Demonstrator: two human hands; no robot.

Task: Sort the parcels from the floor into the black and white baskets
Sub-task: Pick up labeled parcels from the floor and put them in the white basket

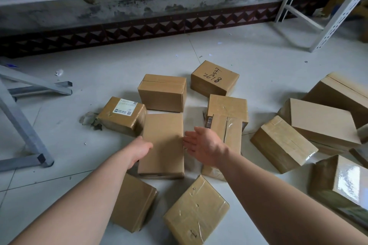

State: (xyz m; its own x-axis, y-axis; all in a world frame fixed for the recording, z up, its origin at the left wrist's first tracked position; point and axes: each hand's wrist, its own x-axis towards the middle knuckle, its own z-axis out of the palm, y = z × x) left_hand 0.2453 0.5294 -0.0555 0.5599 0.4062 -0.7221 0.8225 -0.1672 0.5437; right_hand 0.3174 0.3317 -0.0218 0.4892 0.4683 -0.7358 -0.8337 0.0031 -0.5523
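Pickup step: the plain brown cardboard parcel (162, 143) lies mid-frame on the pale tiled floor (249, 59). My left hand (140, 150) is at its left edge, grip unclear. My right hand (203, 143) is spread just beside it. Next, I'd clamp both sides and lift.

the parcels (163, 93) are plain brown cardboard, some glossy with clear tape; the far parcel (215, 77) bears black handwriting, and the left parcel (121, 115) has a white label (125, 107) with black print. the floor (249, 61) is pale grey-white tile and the metal frame (20, 125) on the left is grey. the far wall (139, 6) is grey with dark blotches, above a skirting band (139, 30) of dark red and black zigzag.
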